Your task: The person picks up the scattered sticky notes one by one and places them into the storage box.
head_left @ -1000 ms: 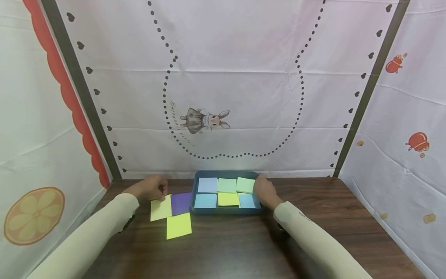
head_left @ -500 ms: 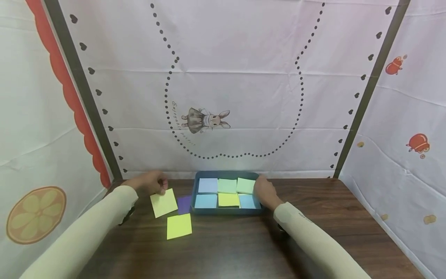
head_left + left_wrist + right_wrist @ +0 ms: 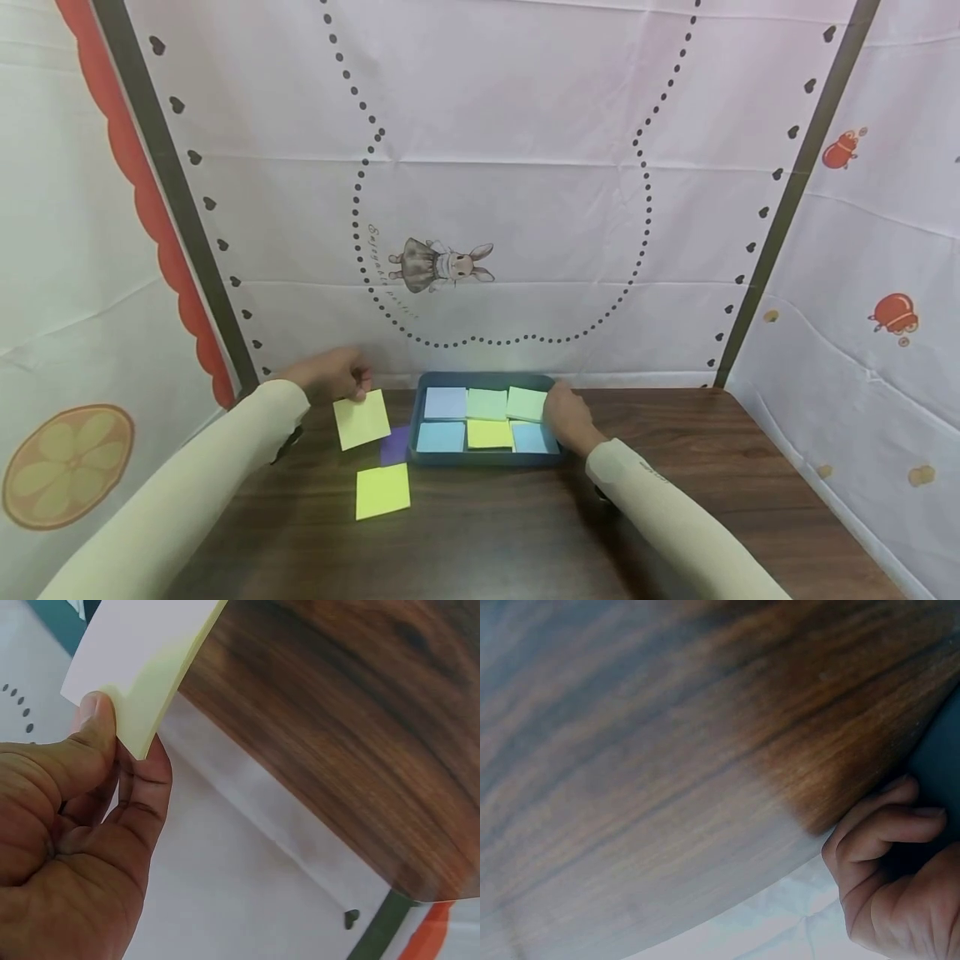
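My left hand (image 3: 335, 377) pinches a pale yellow sticky note pad (image 3: 362, 422) by its far corner; in the left wrist view thumb and fingers grip the pad (image 3: 150, 667), whose thick edge shows. The pad is left of the blue tray (image 3: 480, 459) and partly covers a purple sticky note pad (image 3: 394, 448). A brighter yellow pad (image 3: 382, 492) lies nearer on the table. My right hand (image 3: 572, 419) holds the tray's right side; in the right wrist view its curled fingers (image 3: 877, 832) are at the dark tray wall (image 3: 939, 769).
Inside the tray, pads sit in two rows: a lilac-blue pad (image 3: 446, 403), green pads (image 3: 487, 405), blue pads (image 3: 441, 437) and a yellow pad (image 3: 489, 434). The dark wooden table (image 3: 480, 533) meets a white printed cloth (image 3: 525, 225) at its back edge.
My left hand has drawn the pale yellow pad up and to the right, and the pad has turned. It covers more of the purple pad's left side. The right hand stays at the tray.
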Motion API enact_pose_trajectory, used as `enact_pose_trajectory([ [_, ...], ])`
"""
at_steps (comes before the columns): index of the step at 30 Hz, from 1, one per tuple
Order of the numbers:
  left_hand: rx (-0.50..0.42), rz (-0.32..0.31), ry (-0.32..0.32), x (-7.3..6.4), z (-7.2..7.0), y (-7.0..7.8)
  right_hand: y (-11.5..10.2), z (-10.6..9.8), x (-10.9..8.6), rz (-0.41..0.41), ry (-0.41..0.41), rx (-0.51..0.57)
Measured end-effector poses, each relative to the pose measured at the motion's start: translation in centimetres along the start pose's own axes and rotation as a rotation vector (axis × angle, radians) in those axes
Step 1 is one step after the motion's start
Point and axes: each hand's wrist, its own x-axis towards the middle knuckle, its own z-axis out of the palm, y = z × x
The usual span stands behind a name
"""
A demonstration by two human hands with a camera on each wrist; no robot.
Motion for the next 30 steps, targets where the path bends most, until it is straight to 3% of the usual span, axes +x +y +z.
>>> enact_pose_trajectory([
  [10,0.018,-0.002,0.013,2.3,0.0,2.2,0.4,0.1,0.4,0.043,-0.039,0.077],
  [14,0.036,-0.001,0.026,2.9,0.1,3.3,0.3,0.1,0.4,0.049,-0.044,0.060],
  [18,0.075,-0.015,0.022,3.2,-0.2,4.2,0.0,0.0,0.0,0.042,-0.028,0.047],
  [25,0.126,-0.030,0.020,3.3,-1.3,4.9,-2.4,-3.0,-3.1,0.085,-0.029,0.089],
  [30,0.130,-0.018,0.025,3.5,-1.7,5.4,-0.9,-1.3,-1.6,0.057,-0.020,0.110],
])
